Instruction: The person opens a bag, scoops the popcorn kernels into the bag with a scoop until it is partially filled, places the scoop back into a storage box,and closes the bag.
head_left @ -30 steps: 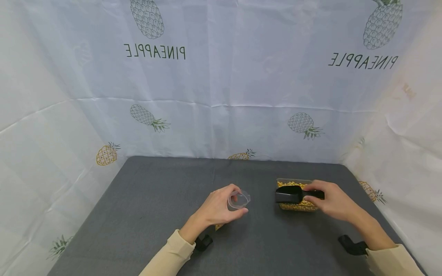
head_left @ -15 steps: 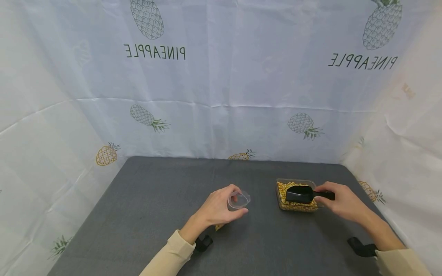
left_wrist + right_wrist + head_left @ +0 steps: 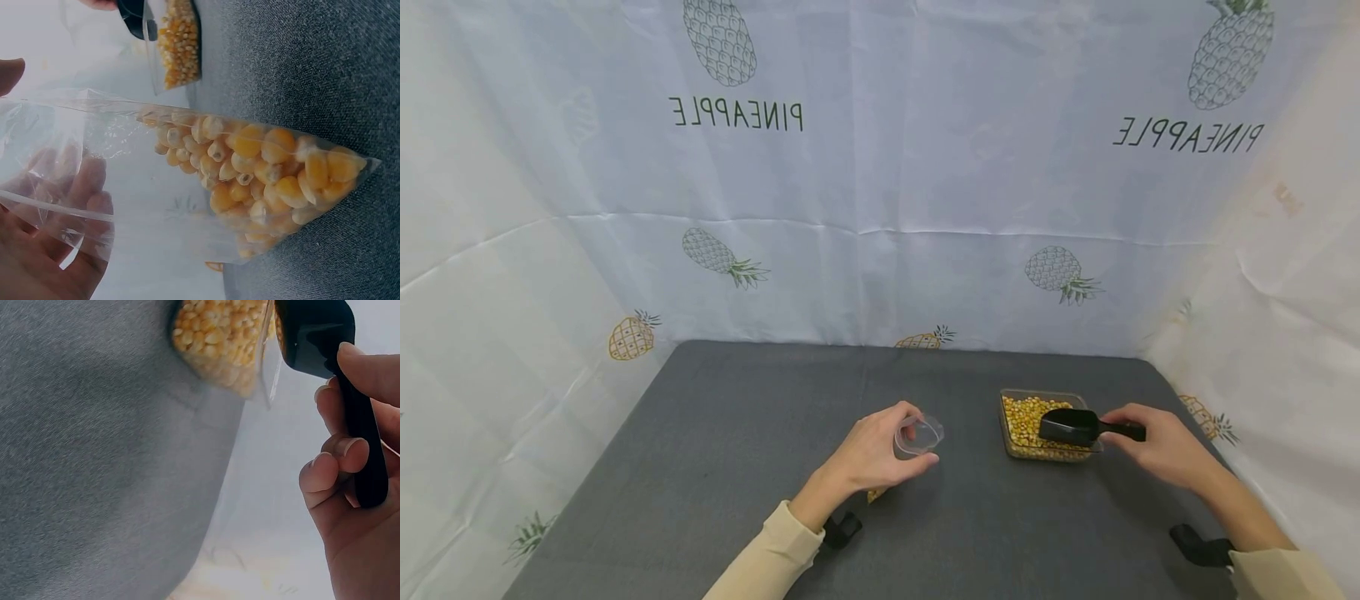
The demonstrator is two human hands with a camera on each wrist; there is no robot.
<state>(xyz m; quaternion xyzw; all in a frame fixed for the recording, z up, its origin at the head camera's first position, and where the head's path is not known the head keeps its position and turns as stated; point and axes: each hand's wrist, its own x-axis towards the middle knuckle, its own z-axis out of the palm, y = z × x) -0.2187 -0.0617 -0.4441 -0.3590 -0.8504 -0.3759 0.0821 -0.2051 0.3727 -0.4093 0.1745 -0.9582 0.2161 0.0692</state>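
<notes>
My left hand [image 3: 880,450] curls round the open mouth of a clear zip-lock bag [image 3: 150,181] near the middle of the table, thumb on one side and fingers on the other. Yellow corn kernels [image 3: 269,169] fill its lower part, and its bottom corner reaches the grey cloth. On the right, my right hand [image 3: 1165,446] grips the handle of a black scoop [image 3: 1071,426] between thumb and fingers. The scoop's head overlaps a clear rectangular container [image 3: 1006,429] of corn kernels in the head view. The inside of the scoop is partly hidden.
A dark grey cloth covers the table [image 3: 737,433]. White curtains [image 3: 880,167] with pineapple prints stand behind it and at both sides. Black wrist straps [image 3: 1202,547] show below the hands.
My right hand has drawn the scoop to the right and slightly nearer across the container, uncovering more of the kernels at its left side. The left hand and bag have stayed in place.
</notes>
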